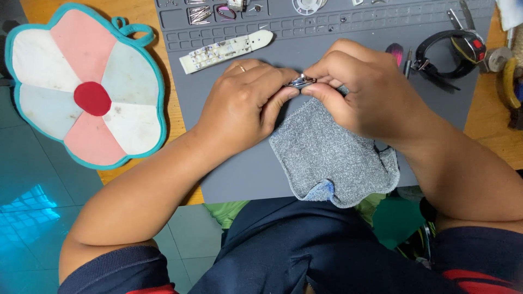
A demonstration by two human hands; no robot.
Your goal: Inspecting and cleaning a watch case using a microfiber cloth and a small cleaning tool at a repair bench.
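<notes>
Right at the centre of the frame, the left hand and the right hand meet over a small shiny metal piece, each with fingertips pressed together and pinching it from its own side. What kind of piece it is cannot be told, since the fingers hide most of it. A gold ring shows on a finger of the left hand. Just below the hands lies a grey woven cloth pad with a wavy lower edge, partly under the right hand and hanging over the near edge of a dark grey silicone work mat. The mat covers the wooden bench, whose bare top shows at the right and upper left.

Toward the upper middle of the frame, a white watch strap with a row of small holes lies slanted on the mat, apart from the hands. In the mat's moulded compartments along the top edge sits a bundle of thin metal pins. At the upper right rests a black watch band with a red and yellow detail. At the left, a flower-shaped fabric potholder in pink, pale blue and white with teal trim and a red centre overhangs the bench edge.
</notes>
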